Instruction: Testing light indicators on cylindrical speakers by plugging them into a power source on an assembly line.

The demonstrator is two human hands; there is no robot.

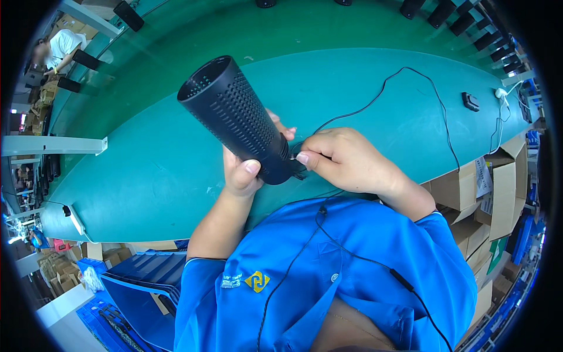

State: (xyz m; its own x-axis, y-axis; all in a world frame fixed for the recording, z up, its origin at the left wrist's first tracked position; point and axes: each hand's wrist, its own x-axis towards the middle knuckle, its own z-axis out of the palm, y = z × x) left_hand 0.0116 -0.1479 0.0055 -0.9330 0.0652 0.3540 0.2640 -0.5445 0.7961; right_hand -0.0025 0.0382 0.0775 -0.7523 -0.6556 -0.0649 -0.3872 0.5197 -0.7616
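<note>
A black, hollow cylindrical housing (237,117) dotted with small holes is tilted over the table, its wide open end up and to the left. My left hand (243,175) is closed around its narrower lower end, thumb in front and fingers behind. At that end my right hand (349,157) pinches thumb against forefinger on the end of a thin black cable (384,88); a small metallic bit shows at the fingertips. Whether it touches the housing I cannot tell. From there the cable loops across the green table (363,73) to its near right edge.
A small black block (470,101) and a white plug (501,93) with cords lie at the right. Black cylinders (443,13) line the far edge. Open cardboard boxes (504,188) stand near right, blue bins (143,281) near left. Another person (65,46) is far left.
</note>
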